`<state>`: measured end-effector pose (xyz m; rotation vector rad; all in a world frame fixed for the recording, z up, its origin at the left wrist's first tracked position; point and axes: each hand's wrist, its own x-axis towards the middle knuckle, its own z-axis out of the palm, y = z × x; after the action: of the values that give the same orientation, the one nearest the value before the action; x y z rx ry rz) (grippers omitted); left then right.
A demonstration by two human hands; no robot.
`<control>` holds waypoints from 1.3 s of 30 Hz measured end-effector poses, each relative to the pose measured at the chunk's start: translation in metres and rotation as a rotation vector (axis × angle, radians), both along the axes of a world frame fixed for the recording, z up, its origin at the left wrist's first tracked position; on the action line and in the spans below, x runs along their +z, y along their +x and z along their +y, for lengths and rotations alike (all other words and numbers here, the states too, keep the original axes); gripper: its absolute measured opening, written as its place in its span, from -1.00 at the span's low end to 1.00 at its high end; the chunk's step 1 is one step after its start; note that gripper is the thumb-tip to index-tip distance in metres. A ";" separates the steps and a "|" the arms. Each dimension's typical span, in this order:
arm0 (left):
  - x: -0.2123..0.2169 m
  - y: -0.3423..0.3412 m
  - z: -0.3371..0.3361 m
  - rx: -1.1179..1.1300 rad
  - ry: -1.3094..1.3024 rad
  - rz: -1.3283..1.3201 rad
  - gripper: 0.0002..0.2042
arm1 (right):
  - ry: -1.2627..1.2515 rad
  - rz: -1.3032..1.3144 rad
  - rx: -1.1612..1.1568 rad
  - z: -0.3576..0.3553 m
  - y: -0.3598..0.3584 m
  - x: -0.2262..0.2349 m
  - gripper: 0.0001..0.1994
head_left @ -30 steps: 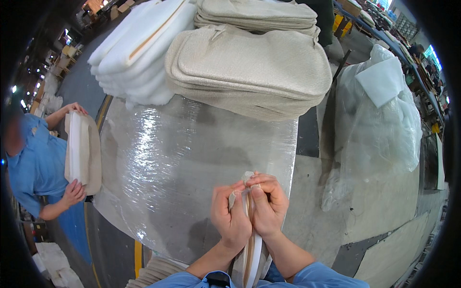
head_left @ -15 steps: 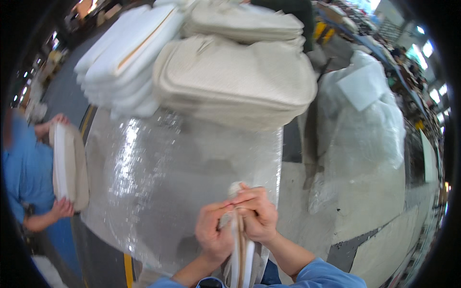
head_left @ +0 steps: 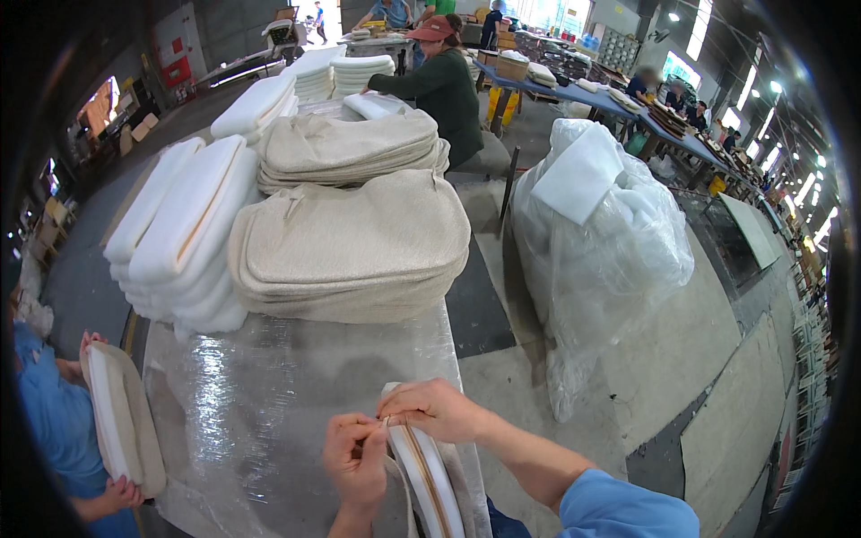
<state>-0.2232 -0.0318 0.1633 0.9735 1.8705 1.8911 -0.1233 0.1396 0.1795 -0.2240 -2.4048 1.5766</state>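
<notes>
My left hand (head_left: 357, 457) and my right hand (head_left: 437, 409) both pinch the top end of a beige cushion cover (head_left: 421, 475) with white foam and a brown zipper line showing inside. The cover stands on edge at the near side of a table wrapped in clear plastic film (head_left: 269, 394). My fingers meet at the zipper end near the cover's upper corner.
A stack of beige cushion covers (head_left: 350, 247) lies beyond, a second stack (head_left: 350, 148) behind it, white foam pads (head_left: 179, 233) to the left. A clear plastic bag of foam (head_left: 601, 233) stands right. A co-worker in blue (head_left: 45, 430) at left holds a cushion (head_left: 121, 421). Others work at far tables.
The view has tilted upward, showing more of the hall. My hands sit lower in the picture, still pinching the cover's top end. The co-worker at left still holds a cushion.
</notes>
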 end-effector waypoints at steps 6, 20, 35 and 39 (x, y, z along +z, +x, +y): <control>-0.095 -0.030 0.004 -0.036 0.020 -0.789 -0.61 | -0.064 0.122 -0.402 -0.056 0.005 0.011 -0.88; -0.178 0.025 0.066 -0.279 -0.427 -1.056 -0.45 | 0.014 0.363 -0.510 -0.063 0.018 -0.027 -0.73; -0.101 -0.023 0.094 -0.597 0.106 -0.727 -0.37 | -0.019 0.425 -0.405 -0.066 0.030 -0.026 -0.88; -0.058 -0.031 0.094 -0.681 0.157 -0.422 -0.40 | 0.016 0.391 -0.416 -0.063 0.033 -0.024 -0.86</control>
<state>-0.2538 0.0619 0.1049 0.9914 0.9925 1.6537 -0.0898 0.0761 0.1554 -0.3494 -1.9205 1.2736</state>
